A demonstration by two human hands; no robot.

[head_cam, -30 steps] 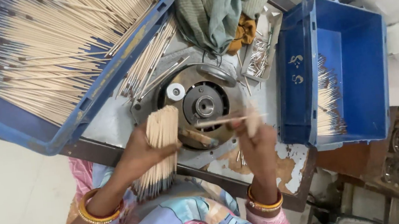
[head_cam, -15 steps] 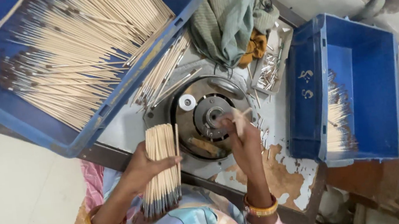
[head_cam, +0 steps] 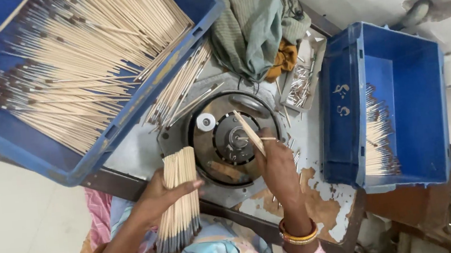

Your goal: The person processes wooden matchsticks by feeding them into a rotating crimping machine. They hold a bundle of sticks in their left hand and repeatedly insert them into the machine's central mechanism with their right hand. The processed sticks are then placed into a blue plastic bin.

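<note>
My left hand [head_cam: 157,198] grips a thick bundle of thin wooden sticks [head_cam: 178,201] with dark lower ends, held upright just left of a round metal machine disc [head_cam: 224,163]. My right hand [head_cam: 278,165] holds a single wooden stick [head_cam: 249,132] slanted across the disc, its tip near the disc's central hub [head_cam: 236,138]. A white round knob [head_cam: 206,122] sits on the disc's upper left. Both wrists wear gold bangles.
A big blue crate [head_cam: 67,165] full of loose sticks lies at upper left, with more sticks [head_cam: 182,89] spilled beside it. A second blue crate [head_cam: 346,108] at right holds a small row of sticks. A green cloth [head_cam: 251,23] and a tray of metal bits [head_cam: 302,82] lie behind the disc.
The view has shifted right and down. My right hand has brought its single stick from beside the disc onto the hub area. The bundle stays in my left hand.
</note>
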